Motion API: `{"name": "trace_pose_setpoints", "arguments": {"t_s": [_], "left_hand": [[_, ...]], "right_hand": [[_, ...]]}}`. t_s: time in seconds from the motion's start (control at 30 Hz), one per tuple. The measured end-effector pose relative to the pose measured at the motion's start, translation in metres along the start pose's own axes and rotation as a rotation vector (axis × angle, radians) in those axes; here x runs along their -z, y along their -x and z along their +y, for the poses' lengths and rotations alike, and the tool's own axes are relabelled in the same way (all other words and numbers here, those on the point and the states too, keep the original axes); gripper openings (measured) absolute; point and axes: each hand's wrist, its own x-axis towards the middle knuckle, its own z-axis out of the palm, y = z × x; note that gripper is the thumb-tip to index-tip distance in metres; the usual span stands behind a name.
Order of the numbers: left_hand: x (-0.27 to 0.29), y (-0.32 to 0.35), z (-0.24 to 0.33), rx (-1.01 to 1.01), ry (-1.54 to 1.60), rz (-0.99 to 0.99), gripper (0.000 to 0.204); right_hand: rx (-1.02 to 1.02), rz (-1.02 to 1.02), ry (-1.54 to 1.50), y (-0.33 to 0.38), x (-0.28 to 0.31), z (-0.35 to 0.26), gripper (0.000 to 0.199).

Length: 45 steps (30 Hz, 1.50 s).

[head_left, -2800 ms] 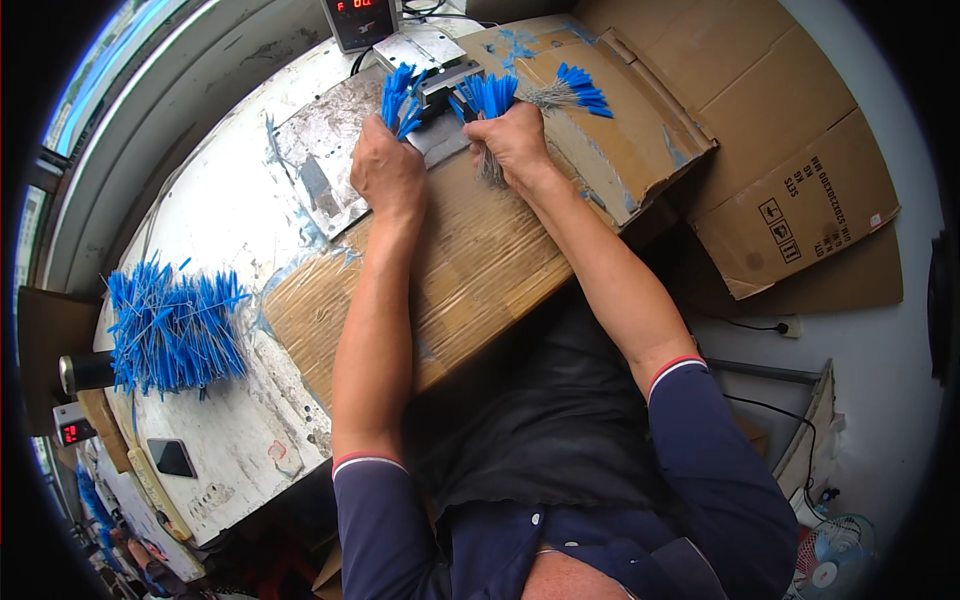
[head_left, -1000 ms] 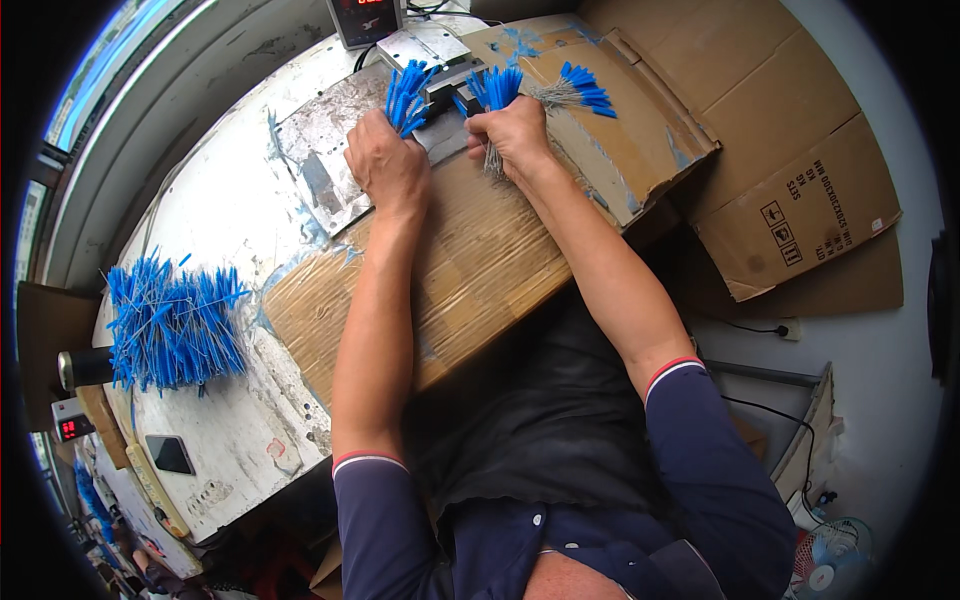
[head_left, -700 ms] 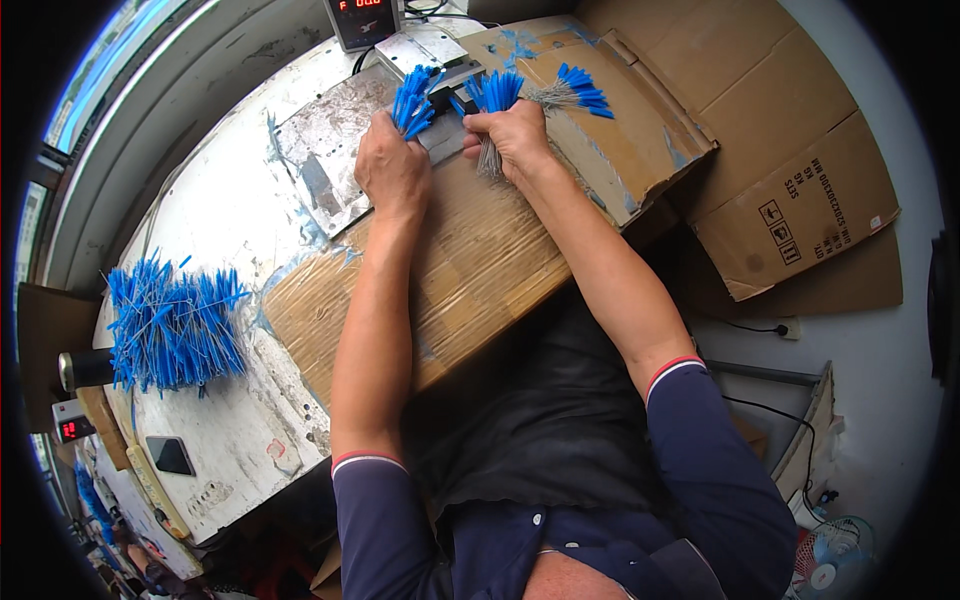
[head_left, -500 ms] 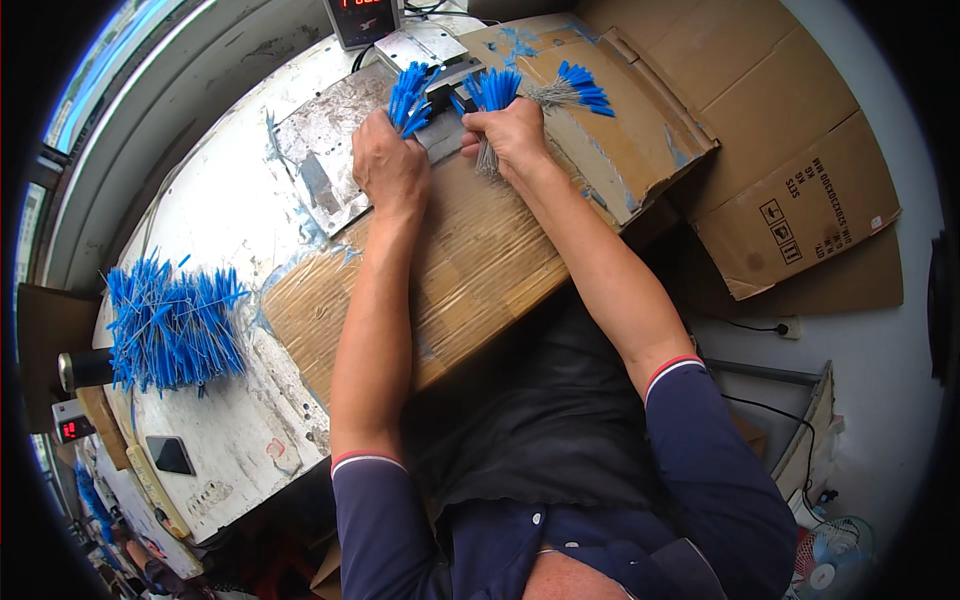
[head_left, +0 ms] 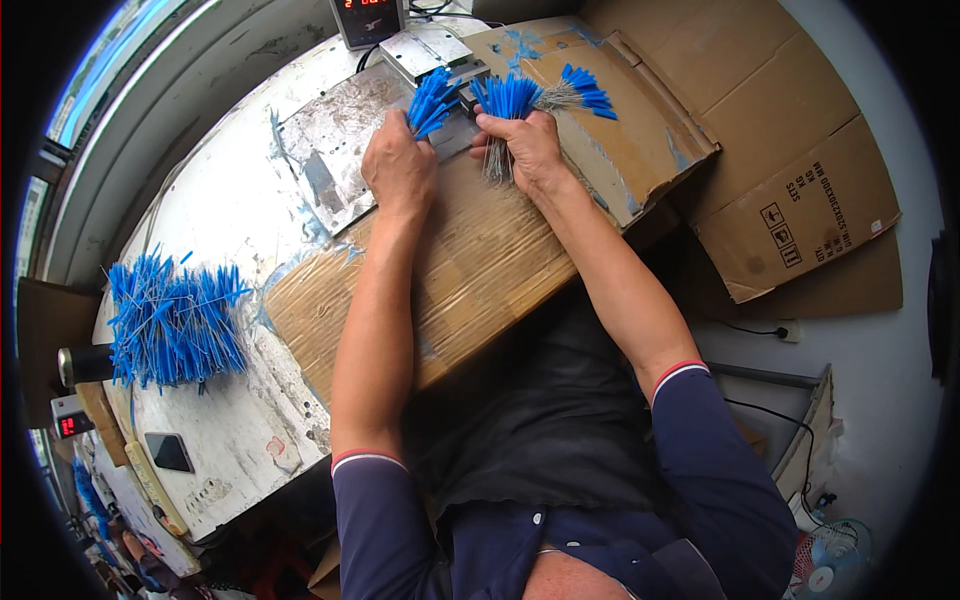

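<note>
Change: hardly any; both hands stay at the far edge of the bench, and the left hand's blue tuft sits a touch closer to the metal fixture than 2.8 s ago.
Left hand [head_left: 398, 165]: closed in a fist round a small bundle of blue-tipped wires [head_left: 432, 100], tips fanning up and away from the person.
Right hand [head_left: 527, 148]: closed round a second bundle [head_left: 506, 98], blue tips upward, bare grey ends hanging below the fist onto the cardboard sheet [head_left: 470, 260].
Between the hands: a small metal fixture [head_left: 462, 82], just beside both tufts; whether either touches it cannot be told.
Loose bundle [head_left: 578, 92]: lies on the cardboard just right of the right hand.
Big pile of blue wires [head_left: 175, 320]: on the worn white bench [head_left: 215, 215], well apart to the left.
Behind: a box with a red digit display [head_left: 368, 18].
</note>
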Motion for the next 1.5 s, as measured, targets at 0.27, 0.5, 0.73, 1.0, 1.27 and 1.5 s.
{"name": "trace_pose_setpoints", "arguments": {"t_s": [0.27,0.5,0.73,1.0,1.27,1.5], "left_hand": [[-0.002,0.001,-0.003,-0.013,-0.02,0.004,0.013],[0.002,0.004,0.001,-0.064,0.041,0.002,0.013],[-0.004,0.002,-0.003,-0.016,-0.039,0.013,0.017],[-0.004,0.0,-0.006,0.061,0.026,0.094,0.016],[-0.005,0.001,-0.007,0.063,0.051,0.133,0.016],[-0.006,-0.001,-0.007,0.042,0.05,0.171,0.016]], "right_hand": [[-0.021,-0.029,0.042,0.003,0.003,-0.004,0.012],[0.006,-0.052,0.009,0.007,0.004,-0.002,0.01],[0.004,-0.012,0.084,0.01,0.007,-0.003,0.011],[-0.034,-0.073,0.093,0.007,0.007,-0.012,0.01],[-0.019,0.019,0.185,-0.006,-0.01,-0.006,0.01],[0.084,0.127,0.366,-0.02,-0.016,0.004,0.011]]}}
